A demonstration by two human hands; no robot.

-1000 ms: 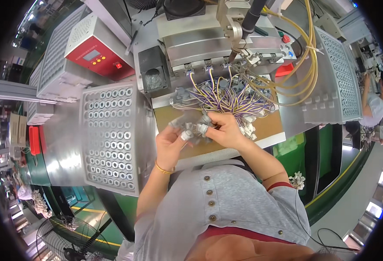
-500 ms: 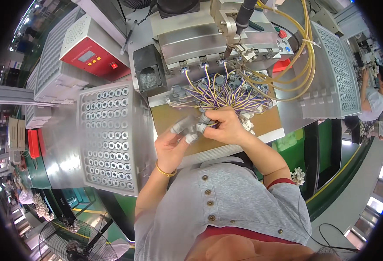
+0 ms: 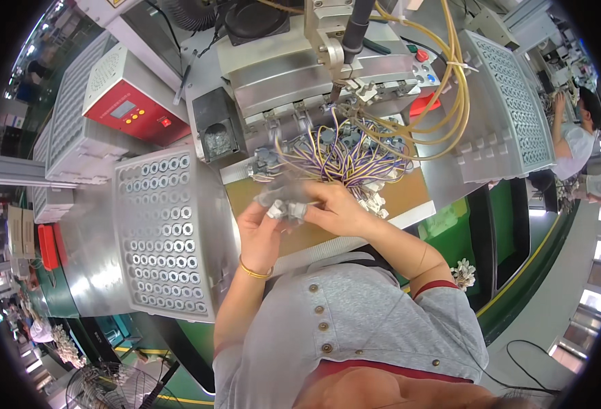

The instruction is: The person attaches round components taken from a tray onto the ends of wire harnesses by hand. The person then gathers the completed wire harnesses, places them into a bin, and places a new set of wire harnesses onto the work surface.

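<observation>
Left hand (image 3: 258,230) and right hand (image 3: 340,208): fingers curled nearly closed, seemingly for fine control, together pinching a small, blurred grey part (image 3: 288,196). Beyond the right hand, slender purple-and-yellow wires (image 3: 344,161) overlie brown board (image 3: 409,187); left of the left hand, a moulded plastic tray (image 3: 215,225) spaces ring-faced parts (image 3: 171,230), presumably for order.

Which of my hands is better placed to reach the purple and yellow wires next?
Probably your right hand: it's just below the wire bundle, while your left hand is farther, toward the ring-filled tray. Blur hides their grip.
</observation>
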